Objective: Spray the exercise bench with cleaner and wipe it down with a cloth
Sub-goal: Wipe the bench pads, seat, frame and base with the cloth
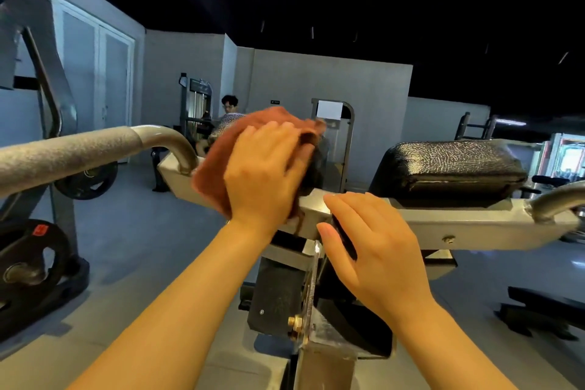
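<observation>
Grey floor [133, 231] and pale walls fill the gym. At nine o'clock runs a rough-gripped steel handle [63, 152]. At centre the left hand [262, 174] presses a rust-brown cloth [218, 165] flat-fingered over a pad; the right hand [376, 250] rests open on the metal crossbar [459, 225]. At two o'clock sits a crinkled black pad [449, 168].

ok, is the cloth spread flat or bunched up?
Bunched. The cloth drapes in folds over the left pad, pressed under the left hand; a loose corner hangs below. Motion blur hides finer detail.
</observation>
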The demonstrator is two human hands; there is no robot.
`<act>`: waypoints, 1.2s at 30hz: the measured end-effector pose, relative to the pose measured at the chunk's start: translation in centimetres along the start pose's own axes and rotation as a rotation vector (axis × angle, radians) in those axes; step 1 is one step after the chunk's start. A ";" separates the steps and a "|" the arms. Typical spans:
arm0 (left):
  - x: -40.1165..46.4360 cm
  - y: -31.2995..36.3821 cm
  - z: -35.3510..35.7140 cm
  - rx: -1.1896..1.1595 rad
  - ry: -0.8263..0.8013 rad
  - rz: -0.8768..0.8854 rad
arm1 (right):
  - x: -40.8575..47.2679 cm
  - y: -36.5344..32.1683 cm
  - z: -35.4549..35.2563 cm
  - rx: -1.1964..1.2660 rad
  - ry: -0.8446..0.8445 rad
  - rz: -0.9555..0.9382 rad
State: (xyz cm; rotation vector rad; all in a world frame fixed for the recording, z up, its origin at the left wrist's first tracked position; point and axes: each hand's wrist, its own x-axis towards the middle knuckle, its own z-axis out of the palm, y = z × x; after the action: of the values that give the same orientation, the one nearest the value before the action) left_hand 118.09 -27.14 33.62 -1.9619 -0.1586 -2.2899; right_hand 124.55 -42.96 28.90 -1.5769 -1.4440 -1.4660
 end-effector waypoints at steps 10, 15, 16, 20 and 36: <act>-1.9 -4.8 -1.7 -0.046 -0.072 -0.090 | -0.3 0.0 0.0 0.036 0.015 0.014; -0.3 -2.7 -1.2 -0.080 -0.010 -0.242 | -0.2 -0.1 0.0 0.022 0.019 0.025; -0.3 -2.0 -0.9 -0.053 -0.020 -0.119 | -0.2 -0.1 0.0 0.021 0.017 0.027; -0.7 -1.0 -0.1 -0.065 -0.061 0.152 | -0.3 -0.2 0.0 0.029 0.012 0.028; -6.6 -2.9 -3.0 -0.159 0.079 -0.375 | -0.3 -0.2 0.1 0.049 0.033 0.030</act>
State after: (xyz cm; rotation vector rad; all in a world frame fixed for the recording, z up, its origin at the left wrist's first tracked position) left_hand 115.74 -24.61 26.60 -2.0596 -0.3773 -2.6832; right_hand 124.47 -42.96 28.56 -1.5322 -1.4206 -1.4222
